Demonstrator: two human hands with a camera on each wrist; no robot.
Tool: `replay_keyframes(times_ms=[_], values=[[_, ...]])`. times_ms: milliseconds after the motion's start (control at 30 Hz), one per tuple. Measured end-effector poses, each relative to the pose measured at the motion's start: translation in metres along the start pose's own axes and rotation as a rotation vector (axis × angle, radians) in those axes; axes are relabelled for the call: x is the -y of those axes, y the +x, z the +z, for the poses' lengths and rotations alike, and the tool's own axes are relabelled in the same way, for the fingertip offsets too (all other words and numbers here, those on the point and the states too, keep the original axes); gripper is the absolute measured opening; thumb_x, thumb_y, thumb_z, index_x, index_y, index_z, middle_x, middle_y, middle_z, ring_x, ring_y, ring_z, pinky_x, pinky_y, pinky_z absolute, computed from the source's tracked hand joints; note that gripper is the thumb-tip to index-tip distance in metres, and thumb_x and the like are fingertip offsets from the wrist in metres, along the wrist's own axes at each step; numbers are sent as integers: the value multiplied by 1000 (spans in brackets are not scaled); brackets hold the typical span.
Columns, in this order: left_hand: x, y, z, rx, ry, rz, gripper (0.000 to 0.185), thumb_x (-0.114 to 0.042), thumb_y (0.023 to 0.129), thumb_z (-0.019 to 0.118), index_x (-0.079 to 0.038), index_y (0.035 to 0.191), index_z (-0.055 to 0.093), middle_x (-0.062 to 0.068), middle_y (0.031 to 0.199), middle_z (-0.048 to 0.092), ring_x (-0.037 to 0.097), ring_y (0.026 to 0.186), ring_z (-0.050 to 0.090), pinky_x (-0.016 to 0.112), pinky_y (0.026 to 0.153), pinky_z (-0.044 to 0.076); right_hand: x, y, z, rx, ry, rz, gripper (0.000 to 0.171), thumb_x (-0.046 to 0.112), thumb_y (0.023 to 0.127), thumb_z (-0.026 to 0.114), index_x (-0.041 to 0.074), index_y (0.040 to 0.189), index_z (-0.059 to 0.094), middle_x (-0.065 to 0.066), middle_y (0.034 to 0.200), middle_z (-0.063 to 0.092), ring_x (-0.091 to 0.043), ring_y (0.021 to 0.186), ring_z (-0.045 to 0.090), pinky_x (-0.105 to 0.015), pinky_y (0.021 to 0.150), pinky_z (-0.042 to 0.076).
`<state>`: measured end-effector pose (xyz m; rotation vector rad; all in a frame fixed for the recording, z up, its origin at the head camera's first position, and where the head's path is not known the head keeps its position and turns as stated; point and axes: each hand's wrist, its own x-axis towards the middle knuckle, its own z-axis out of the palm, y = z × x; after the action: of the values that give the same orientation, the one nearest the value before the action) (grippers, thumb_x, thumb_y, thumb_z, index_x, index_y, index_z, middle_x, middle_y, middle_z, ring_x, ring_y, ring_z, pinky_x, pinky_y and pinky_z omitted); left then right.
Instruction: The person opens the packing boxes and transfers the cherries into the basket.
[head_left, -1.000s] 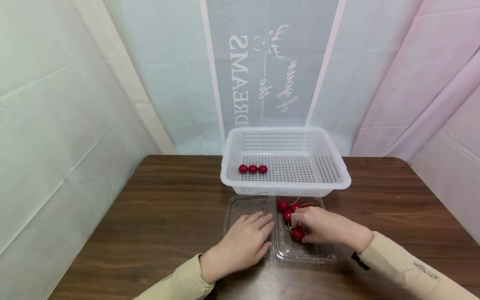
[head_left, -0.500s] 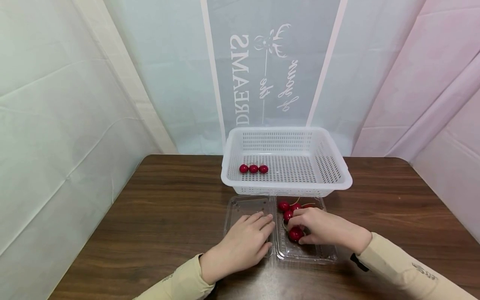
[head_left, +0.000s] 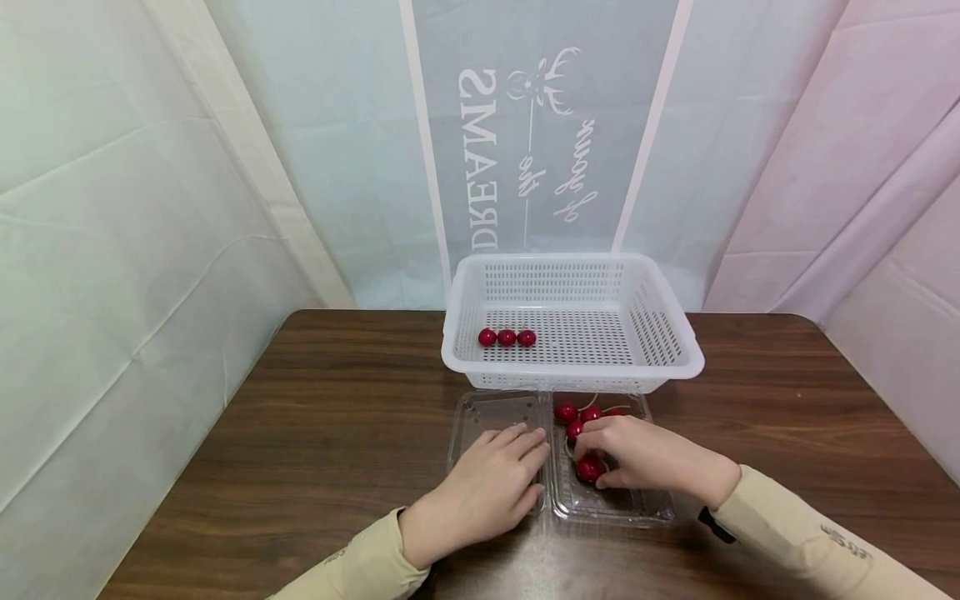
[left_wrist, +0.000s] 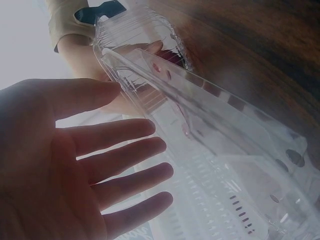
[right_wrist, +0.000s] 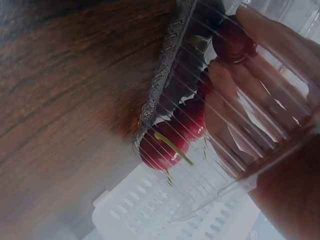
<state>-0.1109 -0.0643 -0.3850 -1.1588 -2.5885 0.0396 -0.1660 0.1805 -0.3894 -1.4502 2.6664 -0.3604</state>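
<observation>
I'm pinching a cherry (head_left: 589, 468) with right hand (head_left: 651, 457) fingers inside the clamshell (head_left: 637, 505) — left hand (head_left: 480, 492) resting flat, fingers released, on its lid (head_left: 491, 410).

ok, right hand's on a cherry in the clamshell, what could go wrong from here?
1. The clear clamshell looks light; only the left hand, flat on its open lid, steadies it, so it could shift or tip as the cherry lifts.
2. The right hand pinches one cherry among stemmed cherries; a snagged stem might drag another out.
3. The cherry could roll off short of the white basket.
</observation>
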Motion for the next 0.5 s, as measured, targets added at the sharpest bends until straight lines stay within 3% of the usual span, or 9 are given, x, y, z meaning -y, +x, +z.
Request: replay_keyframes(times_ms=[233, 500], values=[[0, 0, 0, 9, -5, -4, 41, -37, 89, 61, -13, 122, 63, 3, 129, 60, 21, 121, 55, 34, 93, 46, 0, 1, 2, 16, 71, 21, 30, 15, 69, 83, 17, 91, 63, 8, 91, 65, -2, 82, 60, -23, 70, 52], [0, 0, 0, 10, -4, 0, 41, -37, 89, 61, -13, 122, 63, 3, 129, 60, 21, 122, 55, 34, 93, 46, 0, 2, 2, 11, 65, 18, 31, 15, 68, 84, 19, 89, 61, 10, 86, 62, 0, 76, 55, -22, 67, 50]])
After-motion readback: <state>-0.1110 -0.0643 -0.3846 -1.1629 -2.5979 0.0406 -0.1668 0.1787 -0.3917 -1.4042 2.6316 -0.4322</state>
